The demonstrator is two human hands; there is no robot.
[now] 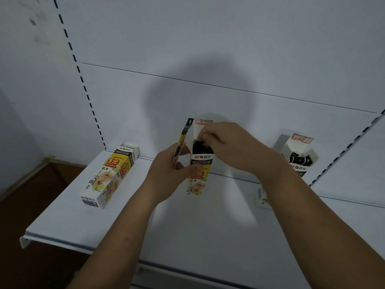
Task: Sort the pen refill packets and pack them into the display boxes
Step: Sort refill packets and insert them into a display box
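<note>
Hands meet at the middle display box (199,176), which stands upright on the white shelf (208,226), well in from its front edge, with its top flap (201,124) raised. The left hand (166,172) is at the box's left side. Its grip is closed on a loose packet (184,134), a thin strip with a black top that rises above the fingers next to the flap, and its thumb lies across the front of the box. The right hand (227,147) reaches over the opening from the right. Its curled fingertips (205,137) are closed on the tops of the dark packets (200,149) that stand inside the box.

To the left, well apart, a second display box (108,178) lies flat on the shelf, its open end toward the back panel (208,49). To the right, a third display box (300,155) stands near the back panel with its flap up and black packets showing in its mouth. The right forearm hides its lower part. Brown floor (31,205) shows beyond the shelf's left end.
</note>
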